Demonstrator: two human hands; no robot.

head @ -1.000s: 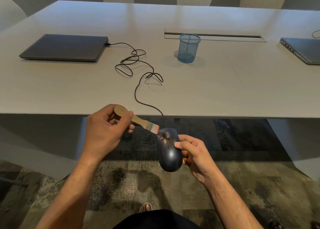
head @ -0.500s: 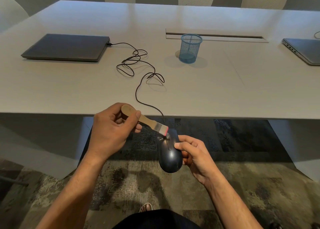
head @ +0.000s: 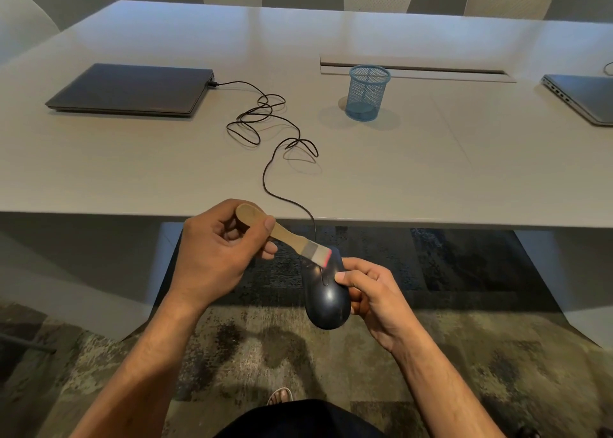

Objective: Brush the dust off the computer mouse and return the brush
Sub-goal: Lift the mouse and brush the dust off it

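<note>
A dark wired computer mouse (head: 326, 300) is held in the air below the table's front edge, with my right hand (head: 368, 291) gripping its right side. My left hand (head: 215, 255) holds a small wooden-handled brush (head: 288, 237) by its round end. The brush's red-tipped bristles rest on the front of the mouse, near the buttons. The mouse's black cable (head: 268, 139) runs up over the table edge and loops across the top to a closed laptop.
On the grey table (head: 431, 172) stand a blue mesh pen cup (head: 366, 92) at centre back, a closed dark laptop (head: 129, 89) at left and another laptop (head: 583, 97) at the right edge. White chairs line the far side. Patterned carpet lies below.
My left hand and the brush have shifted right, carrying the bristles across the front of the mouse. My right hand has held the mouse nearly still.
</note>
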